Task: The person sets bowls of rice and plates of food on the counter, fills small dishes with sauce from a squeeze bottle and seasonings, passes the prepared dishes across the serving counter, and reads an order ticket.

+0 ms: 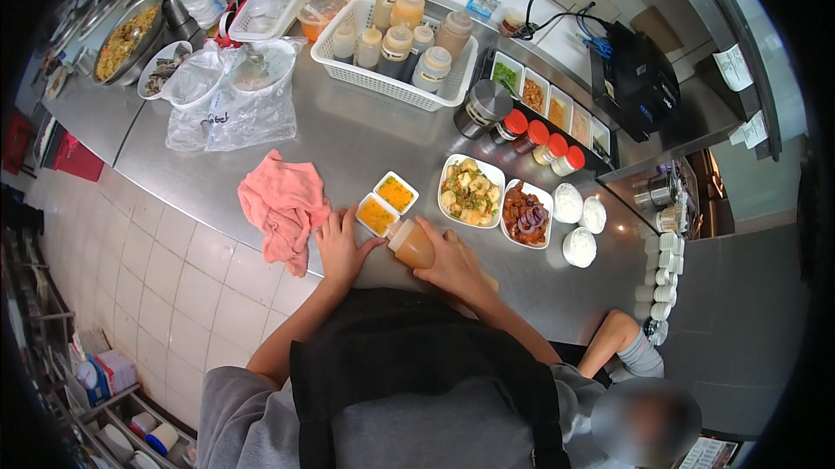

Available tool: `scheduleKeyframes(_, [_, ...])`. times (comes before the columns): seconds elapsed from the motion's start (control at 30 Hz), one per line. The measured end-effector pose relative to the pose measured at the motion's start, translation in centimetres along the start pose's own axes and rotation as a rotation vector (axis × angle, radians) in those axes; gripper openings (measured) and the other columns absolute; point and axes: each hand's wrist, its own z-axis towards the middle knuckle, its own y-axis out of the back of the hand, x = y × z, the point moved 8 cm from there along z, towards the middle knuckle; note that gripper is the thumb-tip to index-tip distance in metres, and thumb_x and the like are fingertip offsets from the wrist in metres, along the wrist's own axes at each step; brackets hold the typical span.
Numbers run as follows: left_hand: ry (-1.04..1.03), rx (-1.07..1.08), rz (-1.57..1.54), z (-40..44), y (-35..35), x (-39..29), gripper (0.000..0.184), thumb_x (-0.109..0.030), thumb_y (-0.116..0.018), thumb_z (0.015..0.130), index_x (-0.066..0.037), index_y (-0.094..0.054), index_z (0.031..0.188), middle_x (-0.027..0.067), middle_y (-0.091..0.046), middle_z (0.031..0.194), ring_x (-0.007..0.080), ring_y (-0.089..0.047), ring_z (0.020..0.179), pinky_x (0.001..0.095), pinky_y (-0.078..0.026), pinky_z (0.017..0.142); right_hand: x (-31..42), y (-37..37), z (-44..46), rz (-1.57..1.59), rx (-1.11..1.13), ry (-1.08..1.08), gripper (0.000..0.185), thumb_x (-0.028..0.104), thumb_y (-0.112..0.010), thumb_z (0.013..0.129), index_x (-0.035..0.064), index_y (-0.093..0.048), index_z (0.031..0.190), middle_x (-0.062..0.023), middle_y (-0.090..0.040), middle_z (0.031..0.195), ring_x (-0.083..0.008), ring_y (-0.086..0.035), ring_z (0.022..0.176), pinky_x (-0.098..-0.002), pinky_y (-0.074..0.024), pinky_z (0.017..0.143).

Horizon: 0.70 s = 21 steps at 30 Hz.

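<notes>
In the head view, the work lies close to the near edge of the steel counter [357, 138]. The near sauce dish [377, 217] stands just inside that edge, and the far sauce dish [397, 193] sits against its far corner; both hold an orange-yellow sauce with green flecks. The right hand [450, 262] has its fingers and thumb wrapped around a squeeze bottle [413, 246], tilted so that its nozzle end points at the right side of the near dish. The left hand [339, 244] rests at that dish's left corner, thumb spread well away from the fingers (I cannot tell whether it presses on the rim or only guards it).

The step in hand looks like dosing sauce into the near dish; whether any is flowing cannot be made out. The next move, I judge, calls for a gentle, measured squeeze and a steady dish, then tipping the bottle upright before a drip lands on the counter.

To the left, a pink cloth [280, 204] lies over the near edge (handy for spills). Toward the far edge stands a white basket [374, 82] of bottles. To the right sits a plate of yellowish food [470, 191], apart from the sauce.
</notes>
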Motion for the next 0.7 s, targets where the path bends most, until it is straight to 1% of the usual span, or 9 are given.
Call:
scheduleKeyframes(0.2, [0.015,0.018,0.006,0.1,-0.1,0.1,0.086,-0.055,-0.078,0.067,-0.008,-0.052,0.135,0.0103,-0.054,0.122,0.0297,-0.05,0.111,0.0434,-0.036,0.09,-0.2,-0.1,0.1,0.015,-0.009,0.002,0.099,0.031,-0.083,0.067,0.0286,-0.031,0.152,-0.0215,-0.058,0.108,-0.0406,-0.06,0.106,-0.0478,-0.0488,0.087])
scheduleKeyframes(0.3, [0.019,0.041,-0.001,0.2,0.1,-0.1,0.088,-0.05,-0.081,0.066,-0.009,-0.05,0.137,0.0108,-0.053,0.124,0.0302,-0.05,0.112,0.0445,-0.035,0.092,-0.1,0.1,0.0,0.043,0.0,-0.011,0.098,0.031,-0.082,0.068,0.0284,-0.032,0.152,-0.0219,-0.059,0.108,-0.0401,-0.06,0.106,-0.0473,-0.0488,0.087])
scheduleKeyframes(0.4, [0.027,0.053,-0.023,0.2,1.1,-0.6,0.088,-0.038,-0.086,0.066,-0.008,-0.047,0.139,0.0133,-0.05,0.125,0.0335,-0.05,0.112,0.0458,-0.038,0.093,0.0,0.7,-0.1,0.117,0.017,-0.049,0.1,0.029,-0.083,0.066,0.0284,-0.033,0.152,-0.0231,-0.059,0.113,-0.0407,-0.059,0.109,-0.0471,-0.0484,0.09])
scheduleKeyframes(0.5, [0.01,0.065,-0.259,0.3,1.3,-0.4,0.087,-0.028,-0.086,0.068,-0.008,-0.044,0.141,0.0155,-0.049,0.126,0.0314,-0.053,0.108,0.0422,-0.045,0.09,-0.5,0.8,0.0,0.323,0.023,0.016,0.104,0.028,-0.086,0.066,0.0239,-0.031,0.153,-0.0221,-0.057,0.128,-0.0375,-0.056,0.12,-0.0432,-0.0463,0.099])
scheduleKeyframes(0.6, [0.352,0.426,-0.754,0.5,0.2,-2.0,0.083,-0.027,-0.084,0.075,-0.005,-0.041,0.143,0.0149,-0.049,0.126,0.0262,-0.057,0.106,0.0362,-0.05,0.086,0.0,2.4,0.4,0.662,-0.021,0.222,0.106,0.026,-0.088,0.067,0.0173,-0.029,0.154,-0.0186,-0.052,0.139,-0.0321,-0.051,0.13,-0.0388,-0.0415,0.107])
scheduleKeyframes(0.63, [0.385,0.468,-0.924,0.5,-0.1,-3.2,0.084,-0.028,-0.085,0.077,-0.003,-0.039,0.143,0.0139,-0.047,0.132,0.0213,-0.057,0.112,0.0344,-0.051,0.089,0.4,2.9,0.5,0.682,0.004,0.246,0.108,0.026,-0.089,0.068,0.0132,-0.025,0.155,-0.0162,-0.045,0.147,-0.0269,-0.043,0.136,-0.0367,-0.0357,0.112])
scheduleKeyframes(0.7, [0.352,0.545,-1.201,1.6,0.6,-6.8,0.086,-0.028,-0.086,0.075,-0.001,-0.039,0.142,0.0148,-0.045,0.137,0.0225,-0.054,0.12,0.0358,-0.05,0.093,1.6,4.3,0.8,0.85,-0.019,0.308,0.11,0.025,-0.088,0.068,0.0115,-0.023,0.156,-0.0164,-0.042,0.149,-0.0271,-0.043,0.136,-0.0375,-0.0357,0.112])
